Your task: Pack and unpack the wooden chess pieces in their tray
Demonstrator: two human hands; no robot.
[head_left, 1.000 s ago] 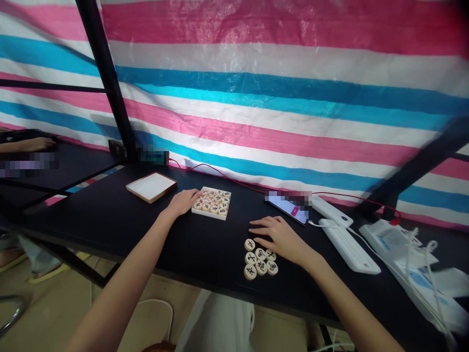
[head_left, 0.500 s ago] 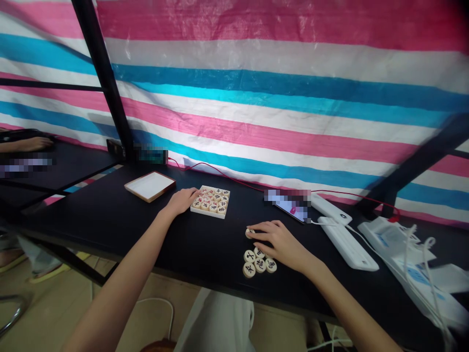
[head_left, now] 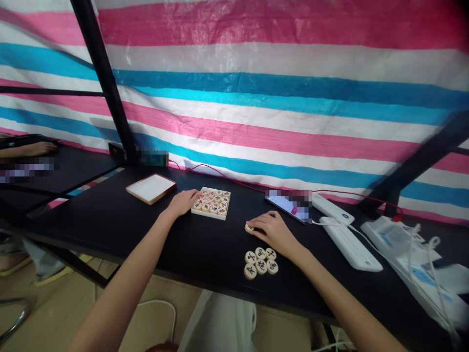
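Observation:
A shallow white box (head_left: 209, 214) full of round Chinese chess pieces, some with red characters and some with dark ones, lies on the black table. My left hand (head_left: 181, 202) rests at its left side, fingers closed over the rim. To the right of the box, my right hand (head_left: 274, 231) pinches a single Chinese chess piece (head_left: 248, 228) at the table surface between thumb and fingers. Nearer to me, several loose Chinese chess pieces (head_left: 261, 266) with dark characters lie face up in two rows.
A box lid (head_left: 154, 187) with a white inside lies at the left. Behind my right hand are a phone (head_left: 287, 205) and white power banks (head_left: 350, 244). A power strip with cables (head_left: 406, 269) sits at the right. Another person's hand (head_left: 42, 148) is far left.
My right hand has shifted slightly away from me with its fingers on the single piece, uncovering the upper row of loose pieces. My left hand stays at the box.

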